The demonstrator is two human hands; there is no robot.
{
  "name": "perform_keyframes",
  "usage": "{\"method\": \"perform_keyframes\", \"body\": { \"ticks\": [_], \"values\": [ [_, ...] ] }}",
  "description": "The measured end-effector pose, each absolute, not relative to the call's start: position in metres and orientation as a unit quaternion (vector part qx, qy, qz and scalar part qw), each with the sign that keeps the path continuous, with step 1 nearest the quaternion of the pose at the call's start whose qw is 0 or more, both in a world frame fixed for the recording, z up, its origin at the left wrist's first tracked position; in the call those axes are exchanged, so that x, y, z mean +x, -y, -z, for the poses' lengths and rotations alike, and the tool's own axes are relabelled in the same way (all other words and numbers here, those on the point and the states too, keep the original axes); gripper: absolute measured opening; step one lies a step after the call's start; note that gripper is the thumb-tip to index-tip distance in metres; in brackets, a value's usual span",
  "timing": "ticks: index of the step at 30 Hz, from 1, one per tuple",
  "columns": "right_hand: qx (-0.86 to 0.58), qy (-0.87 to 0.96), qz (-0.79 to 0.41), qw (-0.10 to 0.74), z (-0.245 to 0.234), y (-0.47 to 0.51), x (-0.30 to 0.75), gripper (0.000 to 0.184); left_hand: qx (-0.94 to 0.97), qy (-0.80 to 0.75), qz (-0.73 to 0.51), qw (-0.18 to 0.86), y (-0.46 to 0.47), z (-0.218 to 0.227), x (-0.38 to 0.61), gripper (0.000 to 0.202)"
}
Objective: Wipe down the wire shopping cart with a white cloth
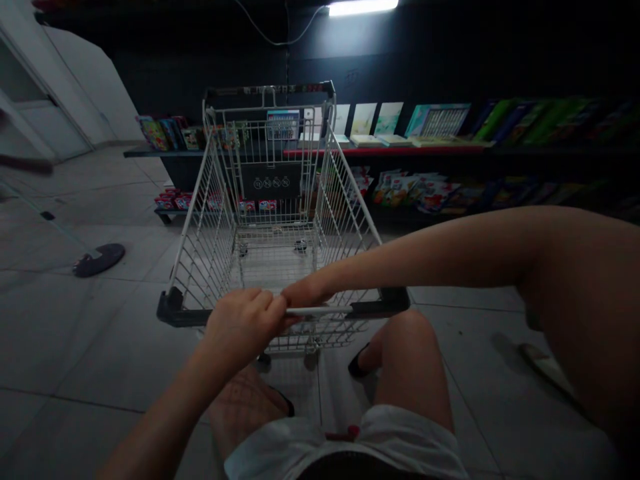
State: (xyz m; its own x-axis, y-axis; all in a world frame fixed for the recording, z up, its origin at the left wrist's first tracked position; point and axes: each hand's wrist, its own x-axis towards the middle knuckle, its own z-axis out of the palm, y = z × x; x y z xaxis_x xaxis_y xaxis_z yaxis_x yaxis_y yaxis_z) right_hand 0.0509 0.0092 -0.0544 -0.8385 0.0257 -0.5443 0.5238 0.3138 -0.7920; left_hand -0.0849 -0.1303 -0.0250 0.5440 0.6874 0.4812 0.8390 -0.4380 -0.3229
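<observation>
A wire shopping cart (pixel 350 193) stands in front of me, its basket bare apart from the wire mesh. My left hand (pixel 245 317) is wrapped around the near top bar (pixel 320 311), which has black plastic corners. Close against it, my right hand (pixel 310 290) reaches across from the right and closes on the same bar. Its fingertips are partly hidden behind my left hand. At the far end of the cart is a dark plate (pixel 271 181) with round symbols, below a black handle (pixel 270 89). My knees are on either side of the cart's near end.
Behind the cart, a dark shelf unit (pixel 450 151) carries upright books (pixel 443 121) above and colourful packets (pixel 400 189) below. A flat mop (pixel 99 259) rests on the tiled floor at left. Small red boxes (pixel 175 199) sit on the low shelf. A tube light (pixel 363 7) shines overhead.
</observation>
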Motion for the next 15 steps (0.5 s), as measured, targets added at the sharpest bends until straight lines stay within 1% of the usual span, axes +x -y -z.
{"method": "perform_keyframes", "body": {
  "ticks": [2,5,8,11,12,15],
  "values": [
    [0.198,-0.767,0.561,0.241,0.057,-0.010,0.055,0.025,-0.837,0.462,0.138,0.259,0.125,0.028,-0.072,0.036],
    [0.222,-0.740,0.579,0.258,0.037,-0.016,0.069,0.022,-0.836,0.452,0.159,0.267,0.122,0.031,-0.069,0.037],
    [0.224,-0.719,0.609,0.249,0.005,-0.020,0.087,0.019,-0.835,0.438,0.196,0.269,0.123,0.035,-0.073,0.037],
    [0.203,-0.734,0.606,0.230,-0.015,-0.020,0.100,0.019,-0.810,0.439,0.279,0.269,0.122,0.039,-0.077,0.034],
    [0.193,-0.744,0.602,0.215,-0.017,-0.019,0.100,0.020,-0.796,0.440,0.314,0.271,0.121,0.040,-0.078,0.039],
    [0.161,-0.777,0.594,0.132,-0.013,-0.009,0.086,0.022,-0.764,0.437,0.393,0.267,0.119,0.040,-0.078,0.069]
  ]
}}
